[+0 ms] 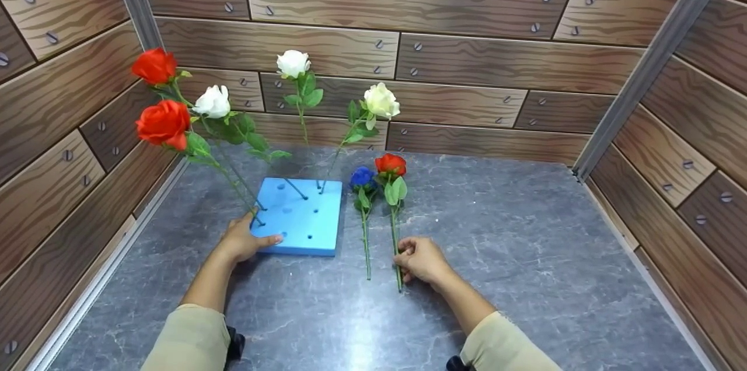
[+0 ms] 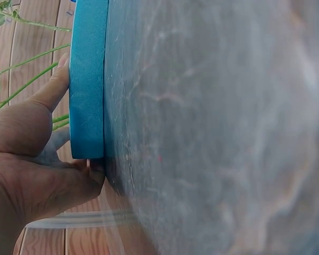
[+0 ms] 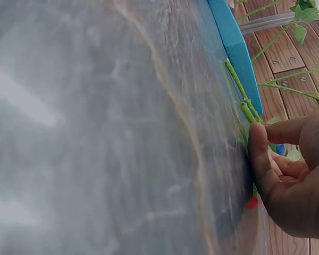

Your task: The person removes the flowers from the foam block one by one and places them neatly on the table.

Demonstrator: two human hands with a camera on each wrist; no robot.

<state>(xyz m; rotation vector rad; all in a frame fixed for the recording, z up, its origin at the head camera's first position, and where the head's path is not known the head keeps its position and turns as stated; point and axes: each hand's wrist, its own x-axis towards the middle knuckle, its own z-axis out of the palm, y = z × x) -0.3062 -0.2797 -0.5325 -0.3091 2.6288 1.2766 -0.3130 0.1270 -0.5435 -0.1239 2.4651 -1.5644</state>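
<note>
A light blue block with holes [image 1: 297, 219] lies on the table, bearing two red roses [image 1: 163, 123], two white roses [image 1: 293, 63] and a cream rose [image 1: 381, 101]. My left hand [image 1: 245, 241] grips the block's near left corner, thumb on top and fingers at the side [image 2: 48, 170]. To the right of the block, a red artificial rose [image 1: 390, 165] lies with its bloom pointing away from me. Its stem is pinched near the lower end between thumb and fingers of my right hand [image 1: 423, 260]. A blue rose [image 1: 362, 177] lies beside it, untouched.
The grey marbled tabletop [image 1: 525, 254] is bounded by wood-patterned walls [image 1: 467, 56] at the back and both sides. Tall stems lean outward from the block, the red ones over its left edge. A few holes [image 1: 310, 237] in the block hold no stem.
</note>
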